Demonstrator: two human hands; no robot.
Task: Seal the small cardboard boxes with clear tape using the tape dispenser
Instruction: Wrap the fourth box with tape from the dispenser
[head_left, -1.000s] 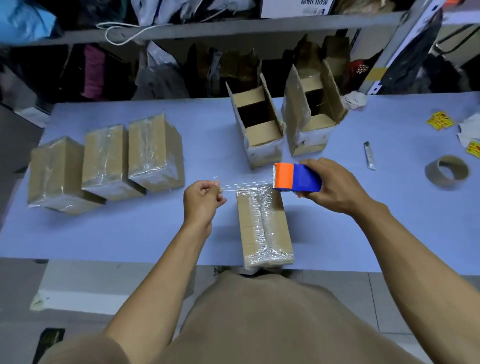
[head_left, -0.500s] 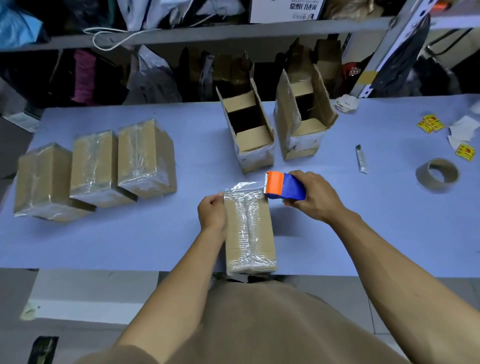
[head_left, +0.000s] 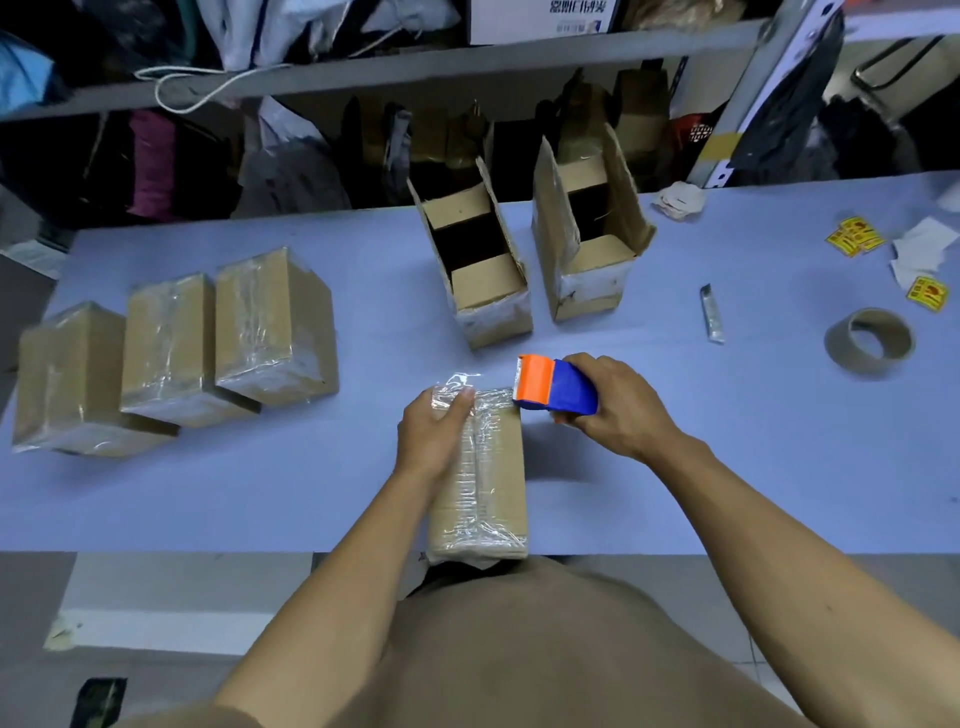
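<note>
Sealing station: a pale blue flat surface (head_left: 727, 467) carries all the work items.
Left hand: the left hand (head_left: 434, 434) lies palm down on the far left corner of the small brown cardboard box wrapped in clear tape (head_left: 485, 478), fingers curled over its left edge, thumb pressing a strip of clear tape (head_left: 467, 382) to the top.
Right hand: the right hand (head_left: 610, 402) grips the blue tape dispenser with an orange front (head_left: 553, 392) from the right, forearm reaching in from the lower right.
Dispenser heading: orange end points left, at the box's far right corner; long axis runs left to right.
Box axis: long axis runs from the near surface edge away from the person; the near end overhangs that edge.
Sealed stock: three taped cardboard boxes (head_left: 176, 343) sit side by side at the left.
Open stock: two open cardboard boxes (head_left: 530, 260) stand upright beyond the dispenser.
Spare core: an empty brown cardboard tape core (head_left: 870, 345) lies at the right.
</note>
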